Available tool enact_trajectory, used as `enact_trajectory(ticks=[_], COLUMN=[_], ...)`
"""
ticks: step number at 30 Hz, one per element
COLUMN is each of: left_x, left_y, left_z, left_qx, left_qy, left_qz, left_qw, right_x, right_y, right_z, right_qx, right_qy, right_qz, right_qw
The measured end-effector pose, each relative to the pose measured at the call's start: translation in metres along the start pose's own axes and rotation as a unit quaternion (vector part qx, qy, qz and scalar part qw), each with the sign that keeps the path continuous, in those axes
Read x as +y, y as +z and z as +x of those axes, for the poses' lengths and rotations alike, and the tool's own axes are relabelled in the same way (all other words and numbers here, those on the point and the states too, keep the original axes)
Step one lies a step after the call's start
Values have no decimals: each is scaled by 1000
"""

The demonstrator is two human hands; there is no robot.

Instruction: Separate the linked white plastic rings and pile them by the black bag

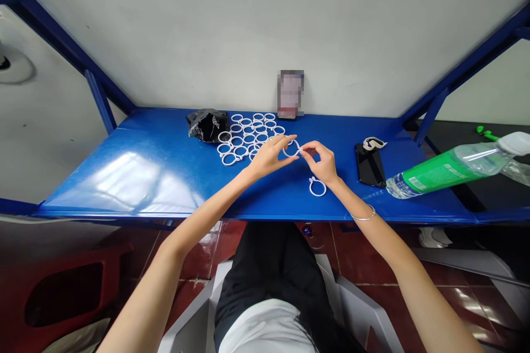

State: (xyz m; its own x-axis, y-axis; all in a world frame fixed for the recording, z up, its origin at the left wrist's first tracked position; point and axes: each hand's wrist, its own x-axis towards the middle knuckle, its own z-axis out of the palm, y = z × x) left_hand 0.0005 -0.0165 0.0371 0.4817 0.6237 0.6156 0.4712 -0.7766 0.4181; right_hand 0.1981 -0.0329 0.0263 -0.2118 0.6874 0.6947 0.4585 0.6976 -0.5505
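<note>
Over the blue table, my left hand is closed around the left side of a white ring, with fingers above and thumb below. From the right, my right hand pinches the small tab on the same ring's edge. One more white ring, with a little looped tab, lies on the table just below my right hand. Several similar white rings lie in a close cluster to the left, partly hidden behind my left hand.
A crumpled black plastic bag sits left of the rings. A blurred upright phone leans against the wall. To the right are a dark phone, a white strap-like item on its top end, and a green-labelled bottle.
</note>
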Motion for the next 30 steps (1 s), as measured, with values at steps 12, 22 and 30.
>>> enact_trajectory(ticks=[12, 22, 30], left_x=[-9, -10, -7], left_y=[13, 18, 14], left_z=[-14, -18, -18], left_qx=[51, 55, 33], left_qy=[-27, -32, -26], left_qz=[-47, -32, -49], left_qw=[997, 997, 998], right_x=[-2, -4, -4], right_y=[0, 0, 0], right_z=[0, 0, 0], right_qx=[-27, -37, -23], right_qy=[3, -6, -25], right_qz=[-4, -2, 5], right_qw=[1000, 999, 999])
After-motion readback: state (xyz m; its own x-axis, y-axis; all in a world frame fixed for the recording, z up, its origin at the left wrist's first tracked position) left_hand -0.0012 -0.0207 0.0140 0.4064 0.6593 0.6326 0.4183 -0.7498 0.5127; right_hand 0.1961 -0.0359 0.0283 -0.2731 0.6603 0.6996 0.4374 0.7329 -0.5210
